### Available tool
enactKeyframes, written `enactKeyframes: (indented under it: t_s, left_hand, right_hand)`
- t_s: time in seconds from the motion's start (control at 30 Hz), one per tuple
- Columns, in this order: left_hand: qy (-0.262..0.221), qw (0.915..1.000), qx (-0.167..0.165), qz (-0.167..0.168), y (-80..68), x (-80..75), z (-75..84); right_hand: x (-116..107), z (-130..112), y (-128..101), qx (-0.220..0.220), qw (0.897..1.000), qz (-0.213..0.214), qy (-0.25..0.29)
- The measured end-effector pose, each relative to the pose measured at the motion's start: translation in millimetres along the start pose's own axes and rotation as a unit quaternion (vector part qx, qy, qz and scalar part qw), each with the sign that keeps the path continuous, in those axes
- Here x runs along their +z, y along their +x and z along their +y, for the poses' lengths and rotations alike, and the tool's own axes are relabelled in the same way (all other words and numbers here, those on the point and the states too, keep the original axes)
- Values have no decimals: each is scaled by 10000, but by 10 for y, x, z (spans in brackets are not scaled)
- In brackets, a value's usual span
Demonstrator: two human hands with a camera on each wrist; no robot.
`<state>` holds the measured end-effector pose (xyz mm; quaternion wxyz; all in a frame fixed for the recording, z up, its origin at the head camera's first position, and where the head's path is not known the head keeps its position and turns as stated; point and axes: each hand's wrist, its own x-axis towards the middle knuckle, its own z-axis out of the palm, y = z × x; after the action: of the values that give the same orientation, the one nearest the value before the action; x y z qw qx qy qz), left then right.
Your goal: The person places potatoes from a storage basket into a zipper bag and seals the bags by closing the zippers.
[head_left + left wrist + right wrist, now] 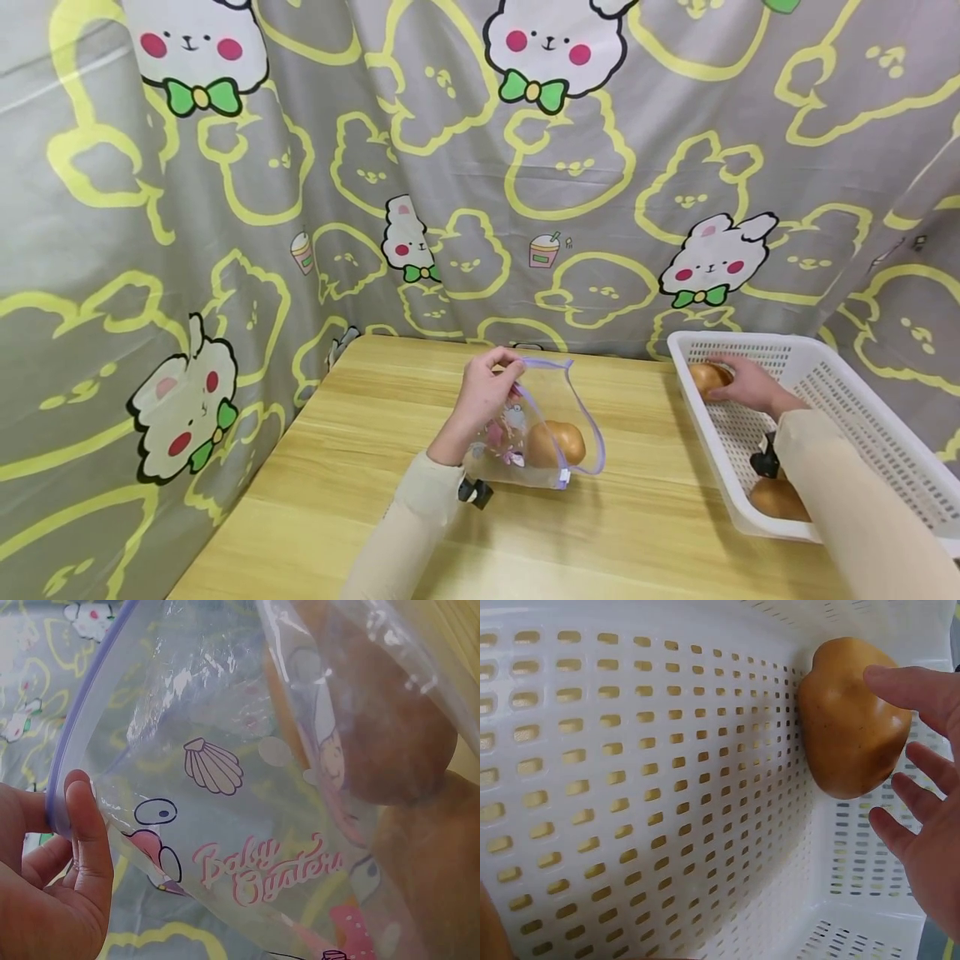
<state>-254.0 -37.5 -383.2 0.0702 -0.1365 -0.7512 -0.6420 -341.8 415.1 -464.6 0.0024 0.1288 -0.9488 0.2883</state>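
My left hand (483, 387) pinches the purple-edged rim of a clear zip bag (498, 435), holding its mouth apart above the table. Pink lettering and a shell print show on the bag in the left wrist view. Inside it lies a glossy brown, lumpy piece (558, 443) like a bread roll. Over to the right, my right hand (750, 385) reaches into a white perforated basket (750, 338). Its thumb overlaps another golden-brown piece (847, 727) against the basket wall, while the other fingers stay spread beside it.
A further brown piece (778, 500) sits at the basket's near end, partly hidden by my right sleeve (840, 475). The wooden table (352, 433) meets a grey cartoon-print curtain (457, 167) at its back and left.
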Motion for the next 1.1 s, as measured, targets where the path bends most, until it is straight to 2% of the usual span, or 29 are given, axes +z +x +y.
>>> enactKeyframes:
  t_s: [0.4,0.63,0.8,1.03,1.1]
  left_hand:
    - [42,10000,44,-42,-1,-22,-3]
    - [6,9999,-22,-128,-116,-54,294]
    - [120,9999,23,-117,-145,-55,357]
    - [52,10000,-23,-64,-23,-37,72]
    - [40,10000,3,-14,-10,-30,35]
  right_hand:
    - [22,81,-42,-33,10000,1,-51]
    - [30,60,-45,62,9996,-145,226]
    - [30,59,-62,28,9995,-154,266]
    - [13,81,-86,197,9992,-343,112]
    - [12,90,-90,201,9989,-412,49]
